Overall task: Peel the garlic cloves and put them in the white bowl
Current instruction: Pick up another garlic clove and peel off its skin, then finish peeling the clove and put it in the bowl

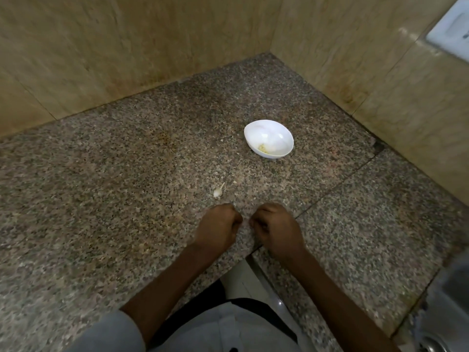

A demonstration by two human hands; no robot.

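Curled left hand [218, 224] and right hand [275, 224] sit close; contents I cannot tell. Loose garlic clove [217, 193] looks light, papery; pinch its stalk.

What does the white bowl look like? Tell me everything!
The white bowl is smooth, glossy and rounded, perhaps ceramic or plastic. It sits upright on the speckled stone counter, toward the far right corner. Inside, near the front, lie a few small pale yellow bits, likely peeled garlic. Only the counter touches it.

White bowl [272, 137], upright toward the countertop's [127, 174] rear corner, contains pale yellowish bits; one garlic clove [217, 192] lies nearer the front edge.
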